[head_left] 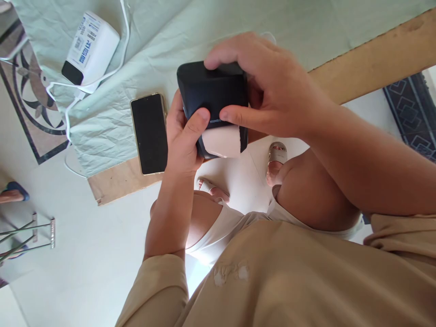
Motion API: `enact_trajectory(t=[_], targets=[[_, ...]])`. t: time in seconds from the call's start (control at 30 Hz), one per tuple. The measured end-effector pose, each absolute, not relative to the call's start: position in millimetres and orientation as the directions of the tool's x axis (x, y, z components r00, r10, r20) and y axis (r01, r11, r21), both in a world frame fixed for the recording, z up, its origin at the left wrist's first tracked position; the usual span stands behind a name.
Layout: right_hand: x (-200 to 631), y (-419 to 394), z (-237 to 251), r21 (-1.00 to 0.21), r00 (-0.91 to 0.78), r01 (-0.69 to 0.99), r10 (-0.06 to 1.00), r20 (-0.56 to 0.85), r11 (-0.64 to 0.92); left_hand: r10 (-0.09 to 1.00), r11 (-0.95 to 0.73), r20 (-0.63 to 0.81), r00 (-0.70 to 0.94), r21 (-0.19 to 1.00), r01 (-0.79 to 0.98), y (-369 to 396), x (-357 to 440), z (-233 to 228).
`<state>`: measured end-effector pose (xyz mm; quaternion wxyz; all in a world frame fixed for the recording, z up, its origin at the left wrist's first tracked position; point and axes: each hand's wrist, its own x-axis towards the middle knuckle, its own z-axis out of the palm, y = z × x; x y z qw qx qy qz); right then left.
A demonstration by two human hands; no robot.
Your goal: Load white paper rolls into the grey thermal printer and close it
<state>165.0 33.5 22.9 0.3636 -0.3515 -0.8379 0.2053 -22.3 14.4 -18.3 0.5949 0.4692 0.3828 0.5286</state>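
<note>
A: Grip status?

B: Both hands clamped on one item. Left hand wraps the small black rounded-corner box-shaped device from the left, thumb across its front face. Right hand comes over the top and right side, index finger on the top edge, thumb on the front next to a small line of white lettering, too small to read in full.

A: Where's the device?

B: Held in the air, over the near edge of the worktop, off its surface. The white roll or white lower part shows at the bottom of the black shell; can't tell which it is.

A: Around it?

B: Black-screened smartphone with a gold-coloured rim lies flat just left of the left hand, half on the pale green creased cloth, half on bare wood. Further left, well apart, a white rounded box with a blue printed label sits on the cloth, with a white cable looping round it.

A: Below?

B: The person's knees, sandalled feet on light floor tile, beige sleeves. Patterned dark rug at right. Metal frame at far left.
</note>
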Motion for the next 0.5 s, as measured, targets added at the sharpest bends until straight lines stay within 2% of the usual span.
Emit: enact_trajectory(t=[0.23, 0.5], targets=[[167.6, 35.7, 27.2, -0.586, -0.513, 0.504, 0.765, 0.389, 0.635, 0.986, 0.064, -0.015, 0.169, 0.955, -0.290, 14.2, -21.9, -13.2], [168.0, 43.2, 17.9, -0.585, -0.521, 0.461, 0.738, 0.429, 0.667, 0.980, 0.046, 0.017, 0.196, 0.949, -0.311, 16.2, -22.9, -16.5]])
